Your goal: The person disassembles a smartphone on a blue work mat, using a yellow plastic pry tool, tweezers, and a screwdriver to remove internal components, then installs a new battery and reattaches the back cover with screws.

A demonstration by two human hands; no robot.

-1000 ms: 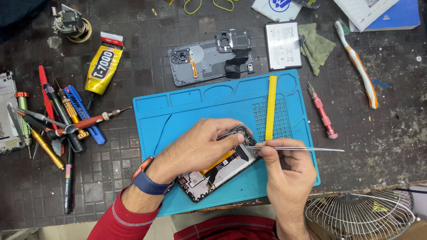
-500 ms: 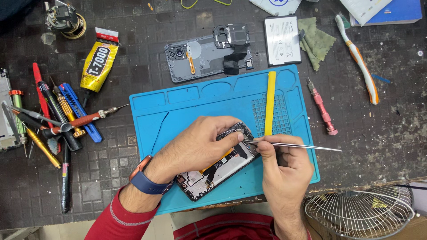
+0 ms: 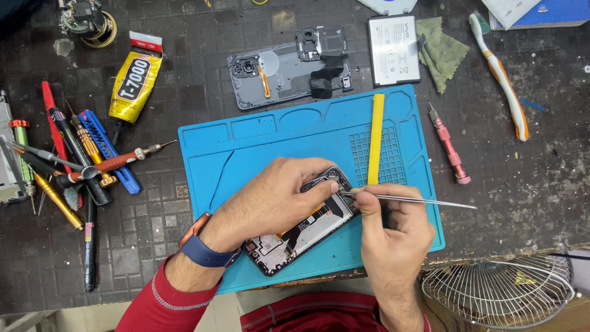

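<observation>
An opened phone (image 3: 298,233) with its insides showing lies slanted on a blue work mat (image 3: 270,144). My left hand (image 3: 273,200) lies over it and presses it down, fingers near its top end. My right hand (image 3: 393,230) grips thin metal tweezers (image 3: 409,200), their tips touching the phone's upper corner beside my left fingertips. The long end of the tweezers sticks out to the right.
A yellow pry stick (image 3: 375,138) lies on the mat. Behind it lie a grey phone back cover (image 3: 286,74), a battery (image 3: 393,49), a green cloth (image 3: 441,52), a toothbrush (image 3: 501,77), a pink screwdriver (image 3: 448,144). Glue tube (image 3: 135,80) and several tools (image 3: 67,160) at left. Wire fan guard (image 3: 501,292).
Both hands stay on the phone; the tweezers have barely shifted. The view has drifted slightly.
</observation>
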